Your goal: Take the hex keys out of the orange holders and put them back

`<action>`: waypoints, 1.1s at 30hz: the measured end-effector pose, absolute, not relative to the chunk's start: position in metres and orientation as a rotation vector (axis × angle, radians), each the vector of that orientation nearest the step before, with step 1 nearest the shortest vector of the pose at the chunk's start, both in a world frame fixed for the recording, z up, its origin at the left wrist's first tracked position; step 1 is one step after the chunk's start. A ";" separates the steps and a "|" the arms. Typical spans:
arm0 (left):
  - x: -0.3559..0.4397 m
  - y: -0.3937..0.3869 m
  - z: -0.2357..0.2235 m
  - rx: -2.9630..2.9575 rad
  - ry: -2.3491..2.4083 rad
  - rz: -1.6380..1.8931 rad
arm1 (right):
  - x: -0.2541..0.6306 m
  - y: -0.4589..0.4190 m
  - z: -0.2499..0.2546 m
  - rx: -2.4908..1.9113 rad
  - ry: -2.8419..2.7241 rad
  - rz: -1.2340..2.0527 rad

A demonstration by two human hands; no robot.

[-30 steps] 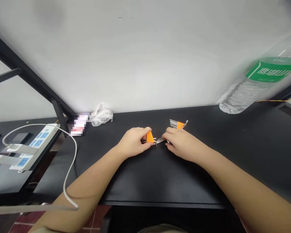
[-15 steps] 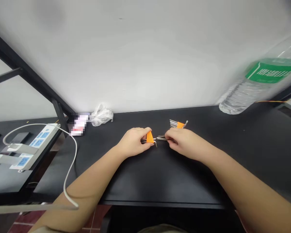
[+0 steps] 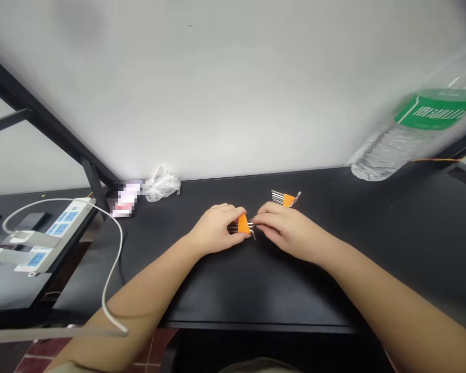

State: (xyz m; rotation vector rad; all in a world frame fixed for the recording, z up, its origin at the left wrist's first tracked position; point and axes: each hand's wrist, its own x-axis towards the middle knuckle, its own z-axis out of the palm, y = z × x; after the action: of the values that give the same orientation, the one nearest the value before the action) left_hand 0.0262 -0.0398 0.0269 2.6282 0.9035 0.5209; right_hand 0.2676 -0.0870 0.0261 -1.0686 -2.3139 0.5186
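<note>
Between the thumb and fingers of my left hand (image 3: 219, 228) is an orange hex key holder (image 3: 244, 224), with metal hex keys sticking out of both sides. One short bent key end (image 3: 253, 234) points down at its right side. My right hand (image 3: 289, 228) is closed in a pinch on a hex key (image 3: 251, 224) at the holder's right side; its fingertips hide much of that key. A second orange holder (image 3: 289, 200) full of hex keys lies on the black table (image 3: 264, 290), just behind my right hand.
Against the wall are a crumpled clear plastic bag (image 3: 162, 184) and a blurred-out pink and white item (image 3: 127, 199). A large water bottle (image 3: 404, 134) stands at the back right. On the left, a power strip (image 3: 58, 233) with plugs and a white cable (image 3: 114, 274) crosses near my left forearm.
My right hand has moved left, bringing its hex key up to the holder. The gap between my hands has narrowed, and the holder has shifted slightly right.
</note>
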 end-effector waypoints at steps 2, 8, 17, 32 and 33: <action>0.027 -0.041 0.027 2.620 0.867 0.535 | 0.263 -0.087 0.026 -1.031 -2.236 0.688; 0.026 -0.043 0.027 2.567 0.752 0.659 | 0.261 -0.083 0.025 -1.004 -1.756 1.376; 0.027 -0.045 0.029 2.553 0.691 0.688 | 0.256 -0.082 0.020 -0.893 -1.385 1.845; 0.022 -0.039 0.017 2.551 0.759 0.744 | 0.254 -0.080 0.018 -1.171 -1.708 1.489; 0.022 -0.038 0.017 2.544 0.778 0.743 | 0.257 -0.080 0.019 -1.224 -1.829 1.312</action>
State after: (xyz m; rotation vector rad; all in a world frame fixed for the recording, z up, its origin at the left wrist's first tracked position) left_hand 0.0216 -0.0376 0.0173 2.5444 0.7781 0.7434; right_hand 0.2569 -0.0797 0.0186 -1.2236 -1.8288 1.3121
